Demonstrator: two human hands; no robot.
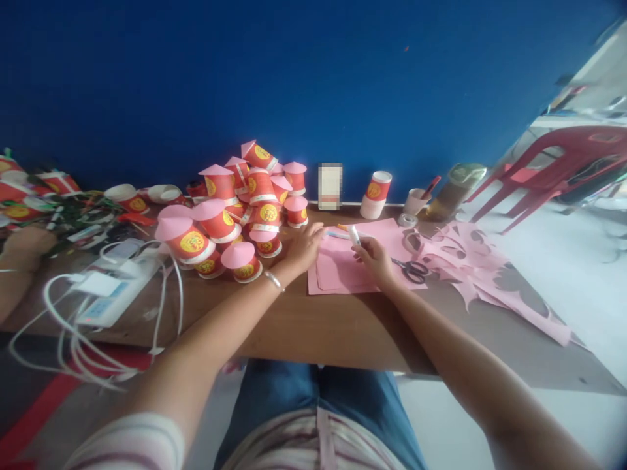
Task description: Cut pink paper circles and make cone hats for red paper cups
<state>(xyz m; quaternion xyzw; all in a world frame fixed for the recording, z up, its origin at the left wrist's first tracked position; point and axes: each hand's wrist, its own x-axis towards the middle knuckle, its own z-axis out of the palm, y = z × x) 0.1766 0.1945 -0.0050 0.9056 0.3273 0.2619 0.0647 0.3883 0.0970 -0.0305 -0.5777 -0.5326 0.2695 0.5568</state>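
A white tube (354, 236) is pinched between the thumb and fingers of the right hand (376, 260), over the twelve o'clock part of the pink paper (343, 277); the left hand (306, 245) is held by the paper's ten o'clock corner, though whether anything is gripped there cannot be told; at ten o'clock from the paper, red cups (268, 215) topped with pink cones (238, 254) are heaped; at three o'clock its edge is overlapped by scissors (416, 272), with cut scraps (460, 251) spread beyond.
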